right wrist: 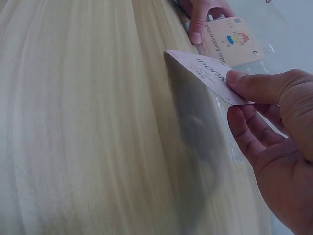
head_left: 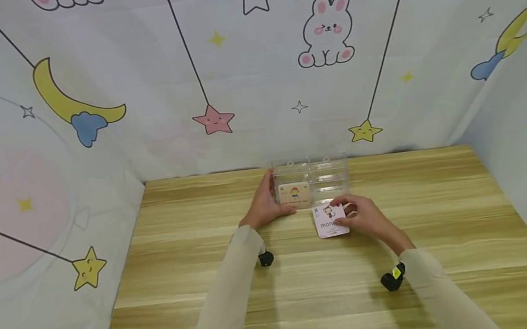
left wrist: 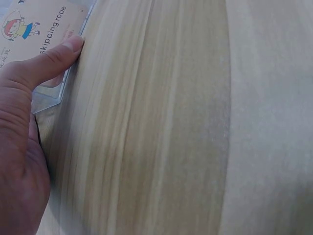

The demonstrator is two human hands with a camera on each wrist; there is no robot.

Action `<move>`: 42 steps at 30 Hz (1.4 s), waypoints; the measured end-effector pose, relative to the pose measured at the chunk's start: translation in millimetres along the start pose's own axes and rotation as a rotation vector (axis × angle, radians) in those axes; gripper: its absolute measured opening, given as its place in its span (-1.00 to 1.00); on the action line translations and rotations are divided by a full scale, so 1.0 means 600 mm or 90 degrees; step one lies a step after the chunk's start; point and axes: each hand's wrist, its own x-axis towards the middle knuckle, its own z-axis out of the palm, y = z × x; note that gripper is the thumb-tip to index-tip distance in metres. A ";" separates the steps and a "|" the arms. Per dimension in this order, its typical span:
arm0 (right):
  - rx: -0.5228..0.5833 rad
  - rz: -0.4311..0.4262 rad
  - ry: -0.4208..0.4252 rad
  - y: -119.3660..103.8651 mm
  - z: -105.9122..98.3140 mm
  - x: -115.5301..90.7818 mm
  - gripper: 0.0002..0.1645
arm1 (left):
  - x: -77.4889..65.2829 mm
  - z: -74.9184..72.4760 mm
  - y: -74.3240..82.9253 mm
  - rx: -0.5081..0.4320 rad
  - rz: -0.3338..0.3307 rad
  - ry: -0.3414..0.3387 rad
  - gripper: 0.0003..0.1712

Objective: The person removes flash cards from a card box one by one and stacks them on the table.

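Observation:
A clear plastic card rack point(head_left: 329, 178) with several tiers in two columns stands near the table's back edge. A beige card point(head_left: 294, 196) with a red-haired figure and the words "play skipping rope" sits in its lower left pocket. My left hand point(head_left: 264, 204) grips the rack's left side, the thumb point(left wrist: 61, 53) along the bottom edge by that card. My right hand point(head_left: 367, 219) pinches a pale pink card point(head_left: 328, 222) by its right side, between thumb and fingers. It shows a small monkey and the letters "monk", the rest under the thumb. In the right wrist view this card is tilted above the tabletop.
The wood-grain table point(head_left: 320, 307) is bordered by white cloth point(head_left: 252, 72) printed with stars, moons and rabbits at the back and both sides. Small black devices point(head_left: 266, 258) are worn at both wrists.

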 end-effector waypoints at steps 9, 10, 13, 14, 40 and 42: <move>-0.145 -0.027 -0.011 0.021 0.002 -0.008 -0.35 | -0.003 -0.002 0.001 0.001 -0.005 -0.002 0.56; -0.164 -0.031 -0.013 0.023 0.002 -0.008 -0.32 | -0.003 -0.002 0.002 0.002 -0.007 -0.002 0.56; -0.218 -0.040 -0.024 0.028 0.004 -0.011 -0.24 | -0.004 -0.002 0.004 0.006 -0.009 -0.008 0.56; -0.229 -0.040 -0.027 0.030 0.004 -0.013 -0.23 | -0.004 -0.002 0.005 0.008 -0.009 -0.011 0.55; -0.305 -0.050 -0.053 0.030 0.003 -0.015 -0.25 | -0.004 0.000 0.004 0.011 -0.017 -0.008 0.56; -0.302 -0.050 -0.051 0.030 0.004 -0.015 -0.24 | -0.005 0.001 0.004 0.007 -0.017 -0.008 0.56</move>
